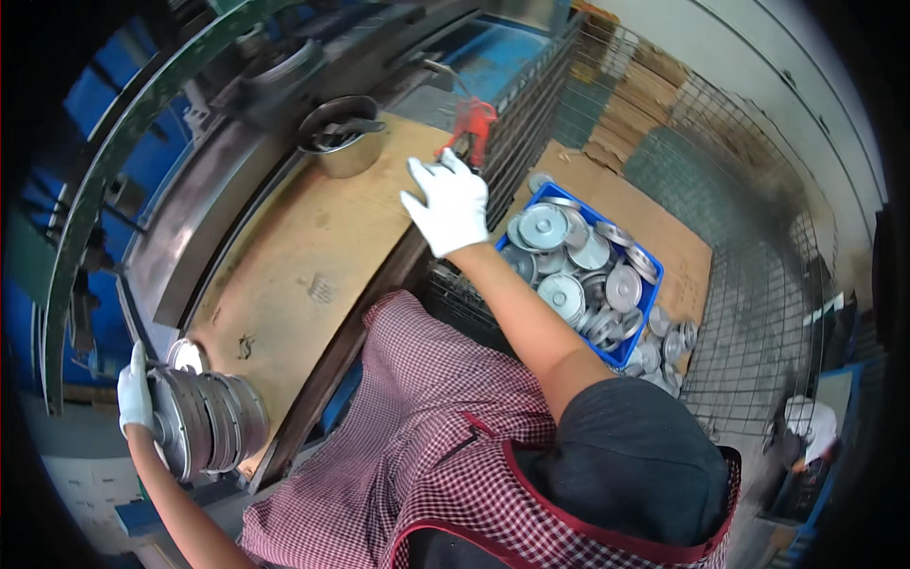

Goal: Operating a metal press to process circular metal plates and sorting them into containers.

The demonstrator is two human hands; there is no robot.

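Note:
My left hand (136, 396), in a white glove, grips the outer end of a row of round grey metal discs (220, 422). The discs stand on edge, face to face, at the near left end of the wooden worktop (284, 256). Part of that hand is hidden behind the end disc. In another white glove, my right hand (449, 207) is stretched over the far right edge of the worktop with its fingers spread. Its fingertips are right by a red air blow gun (471, 131); whether they touch it I cannot tell.
A metal pot (346, 142) with metal pieces inside stands on the worktop's far part. Machinery (204, 228) runs along the left. On the right, a blue crate (647, 302) holds many metal discs; more discs (666, 351) lie beside it, near wire mesh (758, 313).

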